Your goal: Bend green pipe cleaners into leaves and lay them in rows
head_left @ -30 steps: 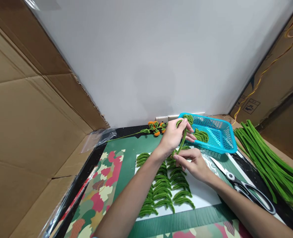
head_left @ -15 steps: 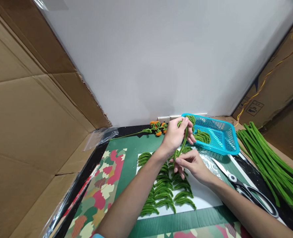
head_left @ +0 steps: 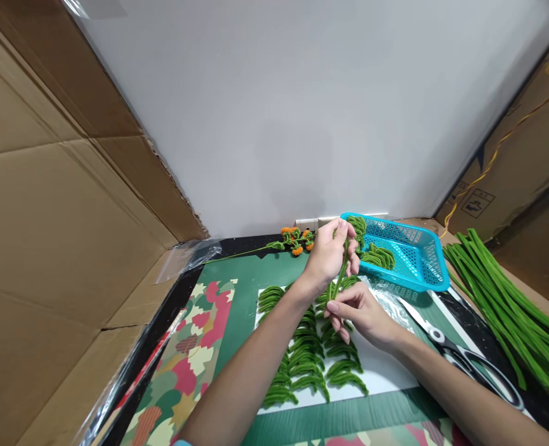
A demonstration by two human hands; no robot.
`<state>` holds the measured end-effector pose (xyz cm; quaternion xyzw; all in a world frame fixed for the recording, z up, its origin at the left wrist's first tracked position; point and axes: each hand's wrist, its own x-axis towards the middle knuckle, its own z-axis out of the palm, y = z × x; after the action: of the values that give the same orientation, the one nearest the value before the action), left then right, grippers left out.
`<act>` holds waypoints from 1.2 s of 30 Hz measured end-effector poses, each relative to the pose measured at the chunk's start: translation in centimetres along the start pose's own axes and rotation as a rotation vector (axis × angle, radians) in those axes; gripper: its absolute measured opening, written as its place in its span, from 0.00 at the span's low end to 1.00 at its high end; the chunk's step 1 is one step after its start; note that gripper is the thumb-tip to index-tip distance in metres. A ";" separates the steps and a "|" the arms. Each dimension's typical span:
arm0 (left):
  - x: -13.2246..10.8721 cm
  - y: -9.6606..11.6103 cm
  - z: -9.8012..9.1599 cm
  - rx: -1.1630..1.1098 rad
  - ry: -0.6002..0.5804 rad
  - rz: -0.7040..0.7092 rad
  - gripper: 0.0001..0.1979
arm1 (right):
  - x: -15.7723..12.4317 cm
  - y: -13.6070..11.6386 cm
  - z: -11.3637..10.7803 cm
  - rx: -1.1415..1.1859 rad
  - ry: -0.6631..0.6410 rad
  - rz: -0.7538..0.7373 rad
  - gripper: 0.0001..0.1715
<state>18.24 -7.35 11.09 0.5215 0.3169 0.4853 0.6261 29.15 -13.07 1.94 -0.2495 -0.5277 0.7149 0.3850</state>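
Between my hands runs a green pipe cleaner (head_left: 343, 267), bent into a narrow loop. My left hand (head_left: 328, 251) pinches its upper end, close to the basket's near left corner. Lower down, my right hand (head_left: 358, 311) grips the other end between thumb and fingers. Beneath them a white sheet (head_left: 380, 365) bears rows of curved green pipe cleaner pieces (head_left: 306, 356); my hands and left forearm cover some of these.
A blue plastic basket (head_left: 425, 260) at the back holds bundles of green pieces (head_left: 379, 256). Scissors (head_left: 464, 359) lie at right beside long green pipe cleaners (head_left: 510, 310). Orange flowers on a stem (head_left: 296, 238) rest by the wall. Cardboard (head_left: 46, 223) stands at left.
My left hand has shifted slightly left and down, with its fingers drawn closer together around the pipe cleaner. The right hand stays nearly in place, still gripping the lower end.
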 end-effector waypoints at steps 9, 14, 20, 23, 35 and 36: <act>0.1 0.3 -0.1 0.038 0.112 0.027 0.19 | -0.1 0.3 -0.1 -0.134 0.025 -0.120 0.25; -0.2 0.6 -0.2 0.036 0.171 0.049 0.18 | -0.2 0.3 0.2 -0.172 -0.024 -0.112 0.24; -0.4 0.7 -0.4 0.074 0.252 0.044 0.16 | -0.3 -0.4 0.5 -0.180 -0.037 -0.118 0.25; -0.5 0.8 -0.3 0.056 0.280 0.066 0.19 | -0.3 -0.8 0.5 -0.166 -0.053 -0.108 0.27; -0.2 0.2 0.4 -0.028 0.189 -0.051 0.09 | -0.1 0.3 -0.2 0.065 0.050 -0.074 0.23; -0.2 0.0 0.6 -0.026 0.203 -0.076 0.08 | 0.0 0.3 -0.3 0.103 0.077 -0.073 0.23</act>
<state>18.67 -7.79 11.25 0.4491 0.3920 0.5158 0.6152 29.30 -12.97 1.61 -0.2374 -0.4834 0.7166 0.4432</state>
